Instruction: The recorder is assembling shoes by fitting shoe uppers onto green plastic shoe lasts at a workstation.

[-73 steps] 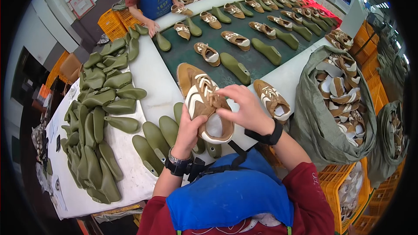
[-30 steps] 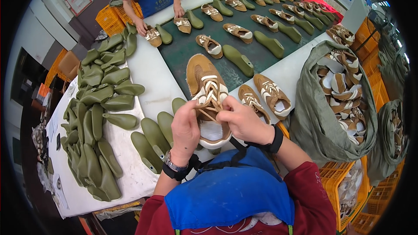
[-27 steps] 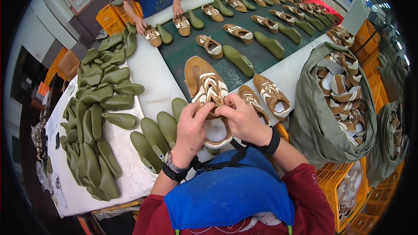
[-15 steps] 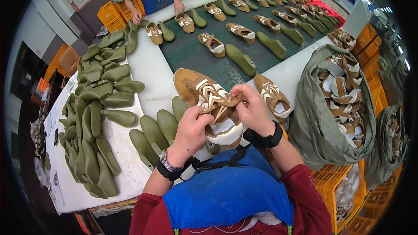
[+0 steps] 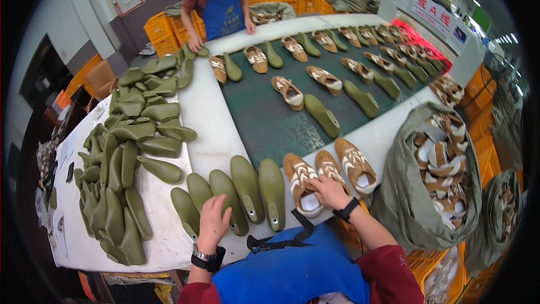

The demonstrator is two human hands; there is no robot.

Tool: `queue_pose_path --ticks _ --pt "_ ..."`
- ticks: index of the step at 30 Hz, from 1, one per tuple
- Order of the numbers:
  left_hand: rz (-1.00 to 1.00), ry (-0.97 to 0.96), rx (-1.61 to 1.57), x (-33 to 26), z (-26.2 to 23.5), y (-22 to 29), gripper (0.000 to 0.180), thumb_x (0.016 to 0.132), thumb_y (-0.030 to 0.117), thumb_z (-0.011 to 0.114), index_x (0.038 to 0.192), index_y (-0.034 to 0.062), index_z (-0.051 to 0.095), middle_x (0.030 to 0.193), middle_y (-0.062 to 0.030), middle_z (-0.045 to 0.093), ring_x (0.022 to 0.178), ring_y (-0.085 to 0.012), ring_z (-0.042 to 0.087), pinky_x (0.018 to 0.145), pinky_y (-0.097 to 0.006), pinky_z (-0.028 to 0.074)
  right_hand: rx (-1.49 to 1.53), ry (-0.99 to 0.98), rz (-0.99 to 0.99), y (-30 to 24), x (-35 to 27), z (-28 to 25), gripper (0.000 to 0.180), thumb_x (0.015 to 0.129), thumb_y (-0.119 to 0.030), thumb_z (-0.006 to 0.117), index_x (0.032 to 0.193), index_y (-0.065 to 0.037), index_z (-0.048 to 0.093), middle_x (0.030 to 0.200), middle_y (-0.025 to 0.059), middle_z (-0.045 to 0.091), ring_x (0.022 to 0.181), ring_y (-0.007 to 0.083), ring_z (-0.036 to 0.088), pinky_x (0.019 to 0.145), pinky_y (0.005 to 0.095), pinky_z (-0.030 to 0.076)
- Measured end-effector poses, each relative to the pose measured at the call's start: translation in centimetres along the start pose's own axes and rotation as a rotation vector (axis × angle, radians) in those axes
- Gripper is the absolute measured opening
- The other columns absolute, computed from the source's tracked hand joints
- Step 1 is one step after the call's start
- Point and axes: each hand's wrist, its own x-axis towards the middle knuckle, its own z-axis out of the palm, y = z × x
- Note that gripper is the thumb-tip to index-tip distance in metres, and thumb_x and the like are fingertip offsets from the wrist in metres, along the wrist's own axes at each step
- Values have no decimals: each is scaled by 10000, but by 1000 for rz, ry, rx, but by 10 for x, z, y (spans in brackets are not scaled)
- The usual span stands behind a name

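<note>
Three brown-and-white sneakers stand at the table's near edge, toes away from me. My right hand (image 5: pixel 332 192) closes its thumb and fingers on the collar of the leftmost sneaker (image 5: pixel 294 167). Part of the middle sneaker (image 5: pixel 327 163) is hidden behind that hand, while the right sneaker (image 5: pixel 355 160) shows whole. To their left lies a row of olive-green shoe lasts (image 5: pixel 245 183). My left hand (image 5: pixel 212 219) hovers over the near ends of the leftmost lasts, fingers apart, holding nothing; whether it touches one I cannot tell.
A heap of green lasts (image 5: pixel 118 174) covers the table's left side. Sneakers and lasts line the dark green belt (image 5: pixel 253 118). A grey sack (image 5: pixel 394 202) of sneakers stands at right, near orange crates (image 5: pixel 433 264). Across the table, a co-worker (image 5: pixel 220 11) rests both hands near its edge.
The sneaker that both hands held up, fingers at its laces, now stands on the table. My left hand has let go and moved left to the lasts. The view has shifted.
</note>
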Motion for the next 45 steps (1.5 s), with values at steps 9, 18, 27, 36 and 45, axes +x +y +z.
queue_pose_path --ticks 9,18,27,36,45 --pt "-260 20 192 -52 17 -43 483 725 120 681 1172 37 518 1230 -242 452 1116 -422 437 921 -476 390 108 -737 -263 -115 42 18 527 847 -505 517 1228 -145 464 857 231 635 804 407 612 723 490 479" --pt "-490 -16 6 -60 46 -50 702 728 96 670 1339 141 327 1275 -395 295 1147 -531 377 949 -481 390 315 -316 -19 -67 145 8 189 769 -257 514 813 -107 621 752 138 643 735 341 623 682 435 491" --pt "-506 -5 3 -59 46 -46 704 714 76 676 1329 147 339 1299 -374 277 1138 -528 387 946 -478 395 -215 -300 34 31 234 46 258 815 -106 488 1033 -160 615 916 153 648 870 310 629 778 411 498" --pt "-501 -10 30 -60 47 -50 722 713 76 677 1341 127 325 1299 -373 276 1157 -522 372 969 -466 378 -101 -224 67 32 233 60 157 727 -87 559 845 -162 632 922 158 609 889 333 607 775 414 488" --pt "-440 -25 72 -61 50 -48 729 688 109 704 1323 84 346 1320 -376 246 1203 -512 320 1003 -486 325 -44 -312 88 39 210 51 306 759 -84 535 1026 -189 639 1006 158 627 951 320 607 816 412 479"
